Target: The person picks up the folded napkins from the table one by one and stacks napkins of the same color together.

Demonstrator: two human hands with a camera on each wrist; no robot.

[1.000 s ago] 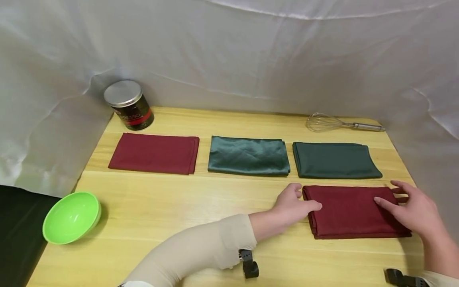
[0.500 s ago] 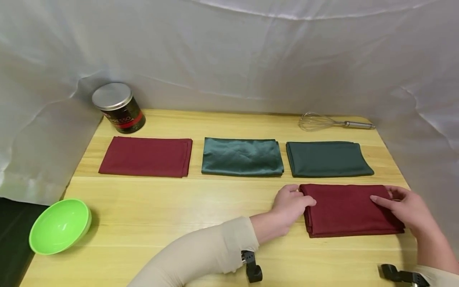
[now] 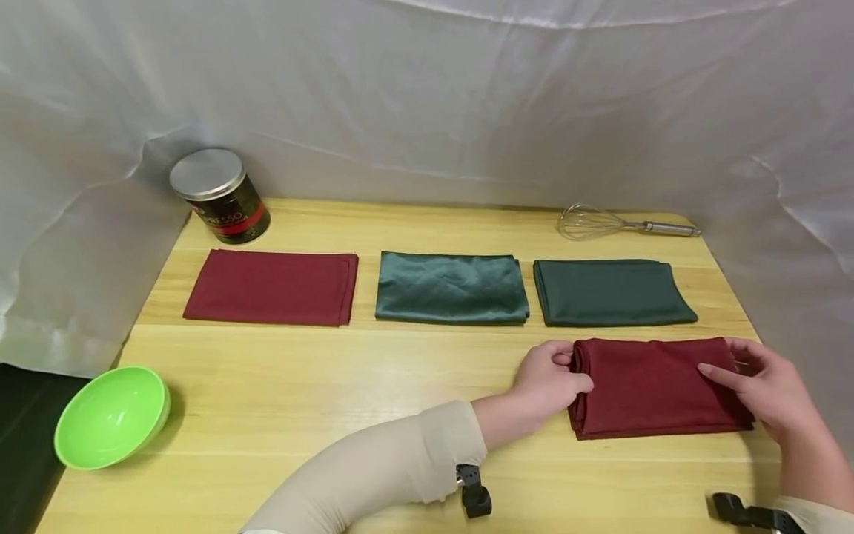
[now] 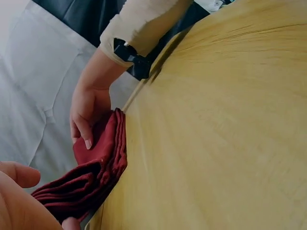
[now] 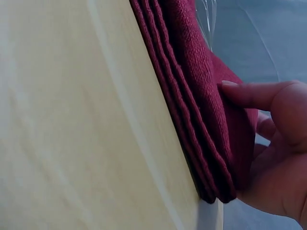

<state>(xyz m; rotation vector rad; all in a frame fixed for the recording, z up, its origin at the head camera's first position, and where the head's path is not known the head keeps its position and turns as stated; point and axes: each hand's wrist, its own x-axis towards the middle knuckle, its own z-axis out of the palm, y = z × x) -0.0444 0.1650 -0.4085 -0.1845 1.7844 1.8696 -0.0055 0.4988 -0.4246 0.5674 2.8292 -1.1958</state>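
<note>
A folded dark red cloth (image 3: 650,389) of several layers lies near the table's right side. My left hand (image 3: 550,380) pinches its left edge, thumb over the top and fingers curled at the side. Across from it, my right hand (image 3: 767,386) grips the right edge, thumb on top and the other fingers partly hidden behind the fabric. In the left wrist view, the stacked folds of the cloth (image 4: 91,184) bulge at the end by the left hand (image 4: 21,206). The right wrist view shows the right thumb (image 5: 254,94) pressing on the upper layer.
Behind the hands lie another red folded cloth (image 3: 270,288), a shiny green one (image 3: 450,289) and a dull green one (image 3: 610,294). A whisk (image 3: 627,224) and an espresso tin (image 3: 223,200) stand farther back. A lime-green bowl (image 3: 113,419) sits at the left edge.
Both hands have closed more firmly on the red cloth's ends, and its left folds now bulge up with its left edge shifted slightly right. The head view has shifted a little.
</note>
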